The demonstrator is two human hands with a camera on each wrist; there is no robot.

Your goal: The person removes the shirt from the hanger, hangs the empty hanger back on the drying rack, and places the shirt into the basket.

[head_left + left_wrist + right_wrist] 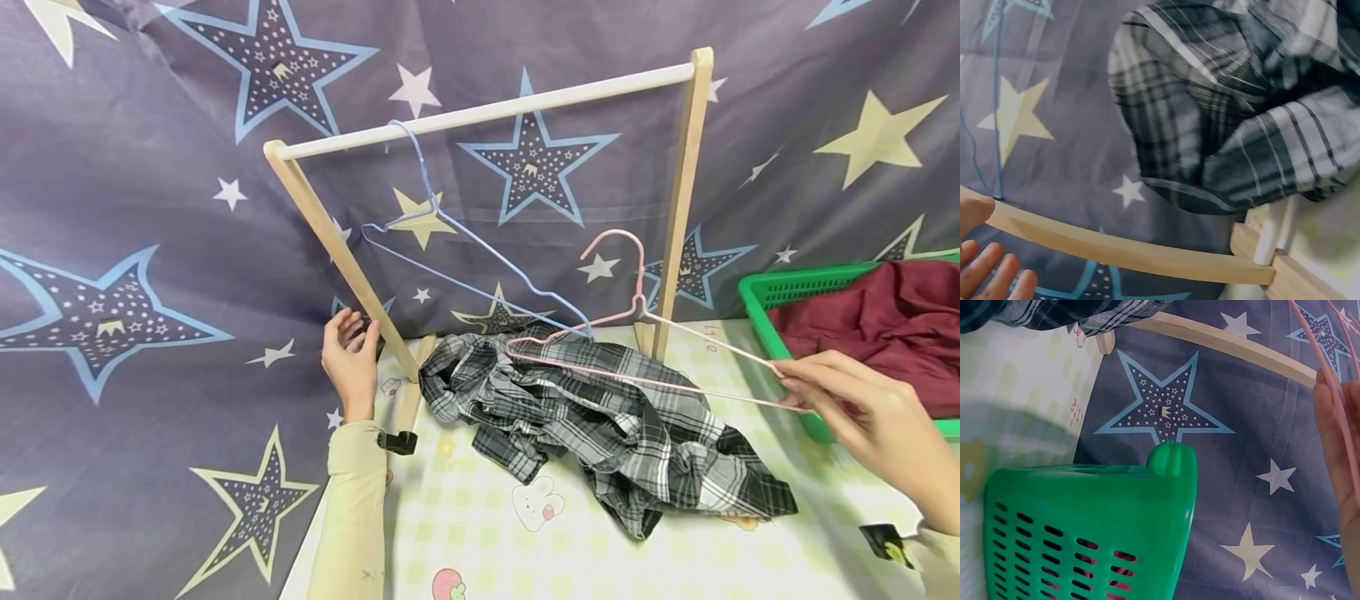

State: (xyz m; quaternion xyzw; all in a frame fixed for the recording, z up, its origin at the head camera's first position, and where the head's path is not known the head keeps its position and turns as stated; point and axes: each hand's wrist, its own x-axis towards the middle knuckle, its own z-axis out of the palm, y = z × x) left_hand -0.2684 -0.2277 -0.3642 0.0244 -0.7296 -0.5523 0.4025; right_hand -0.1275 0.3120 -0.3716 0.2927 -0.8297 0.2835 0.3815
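My right hand (787, 385) pinches the right corner of a pink wire hanger (640, 275); the hanger's other end rests on a crumpled black-and-white plaid shirt (600, 417) on the table. In the right wrist view the pink hanger (1335, 381) runs along my fingers (1341, 462). My left hand (350, 350) is at the left leg (337, 242) of a wooden clothes rack, fingers relaxed and holding nothing. The left wrist view shows those fingers (985, 262) beside the leg (1116, 247), with the shirt (1222, 112) beyond. A blue wire hanger (487, 250) hangs from the rack's white bar (487, 112).
A green plastic basket (787, 292) at the right edge holds a maroon cloth (877, 325); its corner (1085, 519) fills the right wrist view. A star-printed grey curtain (150, 208) backs the scene. The table wears a pale checked cover (525, 550).
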